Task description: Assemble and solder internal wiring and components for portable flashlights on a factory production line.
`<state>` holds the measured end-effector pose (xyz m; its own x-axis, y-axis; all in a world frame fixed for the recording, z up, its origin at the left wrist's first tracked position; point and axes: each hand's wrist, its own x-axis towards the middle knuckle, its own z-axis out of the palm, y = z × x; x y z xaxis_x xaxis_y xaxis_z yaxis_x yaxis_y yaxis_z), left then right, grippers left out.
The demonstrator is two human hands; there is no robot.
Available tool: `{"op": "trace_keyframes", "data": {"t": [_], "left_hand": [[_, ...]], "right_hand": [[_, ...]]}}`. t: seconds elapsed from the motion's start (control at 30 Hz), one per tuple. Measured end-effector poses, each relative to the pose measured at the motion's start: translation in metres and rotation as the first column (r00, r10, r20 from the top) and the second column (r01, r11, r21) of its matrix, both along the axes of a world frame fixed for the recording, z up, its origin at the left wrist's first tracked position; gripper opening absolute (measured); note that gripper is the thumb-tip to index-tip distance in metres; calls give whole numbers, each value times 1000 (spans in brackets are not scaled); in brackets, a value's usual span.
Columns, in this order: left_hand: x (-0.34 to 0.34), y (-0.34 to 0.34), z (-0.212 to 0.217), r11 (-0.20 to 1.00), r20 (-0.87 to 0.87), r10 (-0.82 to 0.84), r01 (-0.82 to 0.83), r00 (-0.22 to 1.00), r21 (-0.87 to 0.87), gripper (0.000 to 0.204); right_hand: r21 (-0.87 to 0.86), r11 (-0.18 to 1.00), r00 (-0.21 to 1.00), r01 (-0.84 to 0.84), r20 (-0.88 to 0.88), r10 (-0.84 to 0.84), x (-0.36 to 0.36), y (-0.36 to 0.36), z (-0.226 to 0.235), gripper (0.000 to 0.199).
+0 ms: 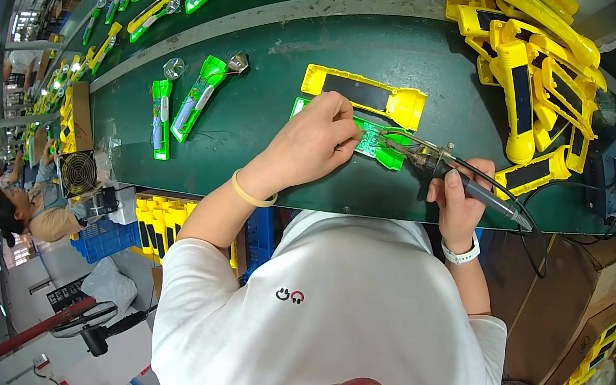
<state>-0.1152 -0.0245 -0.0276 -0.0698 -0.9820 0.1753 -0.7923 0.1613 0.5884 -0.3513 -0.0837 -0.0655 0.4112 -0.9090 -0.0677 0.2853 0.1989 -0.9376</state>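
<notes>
My right hand [458, 198] grips a soldering iron [474, 189], which has a thin metal guide tube clamped along it and a black cable. The iron's tip reaches the green circuit board [370, 140] that lies inside a bright green housing half [390, 157]. Over the left part of that housing my left hand [319, 139] is closed in a pinch, its fingertips at the board. What those fingers hold is too hidden to make out. Just beyond the housing lies a yellow housing half [406, 107] with a dark panel.
A heap of yellow housings [523, 89] rises at the right, with a dark blue box-shaped unit [611, 172] beside it. Two green lamp assemblies [193, 101] with round reflectors lie at left. Beyond a grey rail [285, 20] are more lamps. A co-worker [33, 213] sits far left.
</notes>
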Motion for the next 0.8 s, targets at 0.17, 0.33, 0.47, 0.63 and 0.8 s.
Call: {"op": "trace_keyframes", "data": {"t": [0.17,0.33,0.47,0.63,0.8], "left_hand": [[1,1,-1,1000,-25,-11,12,1000,12,11],[1,1,-1,1000,-21,-11,12,1000,12,11],[2,0,0,999,-10,-34,34,999,13,12],[1,1,0,1000,-8,-26,26,1000,11,13],[0,0,0,1000,14,-32,32,999,0,13]], "right_hand": [[-72,995,996,-73,-64,69,2,2,-1,26],[-68,994,993,-83,-88,77,5,1,-2,26],[-35,997,994,-70,-90,67,7,1,-2,27],[-43,998,999,-46,-10,46,-1,0,-2,26],[-29,999,1000,14,25,-13,-7,4,-3,27]]}}
